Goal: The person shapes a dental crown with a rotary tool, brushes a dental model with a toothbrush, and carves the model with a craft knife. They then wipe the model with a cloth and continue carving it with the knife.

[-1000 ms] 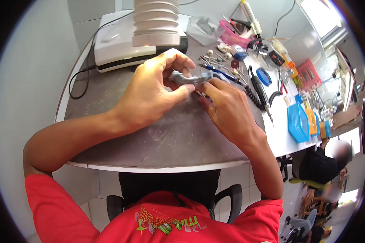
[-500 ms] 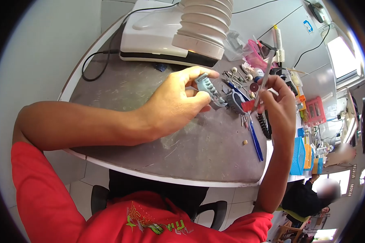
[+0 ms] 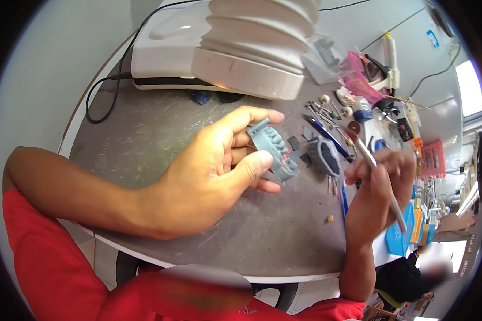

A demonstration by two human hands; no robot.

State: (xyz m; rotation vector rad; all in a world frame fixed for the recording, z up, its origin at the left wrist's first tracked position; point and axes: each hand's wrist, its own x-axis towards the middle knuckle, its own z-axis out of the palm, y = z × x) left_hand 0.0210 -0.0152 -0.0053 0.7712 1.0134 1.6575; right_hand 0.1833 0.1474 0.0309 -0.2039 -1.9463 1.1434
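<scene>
My left hand (image 3: 214,171) grips a blue-grey dental model (image 3: 270,143) between thumb and fingers, its row of teeth facing right. A small red spot shows on the model near my thumb. My right hand (image 3: 380,187) is closed round a slim metal hand tool (image 3: 370,159), held slanted at the right side of the table; its exact kind I cannot make out. Between the hands lies another grey, arch-shaped piece (image 3: 325,156), which looks like a second dental model.
A white machine (image 3: 166,53) with a ribbed hose (image 3: 257,37) stands at the back of the grey table (image 3: 241,235). Several small rotary bits (image 3: 321,109), a pink container (image 3: 359,80) and a blue basket (image 3: 399,235) are on the right. A co-worker (image 3: 404,281) sits beyond.
The view has come closer to the table. My right hand has turned the metal tool to a different slant. The red piece seen by its lower end no longer shows there.
</scene>
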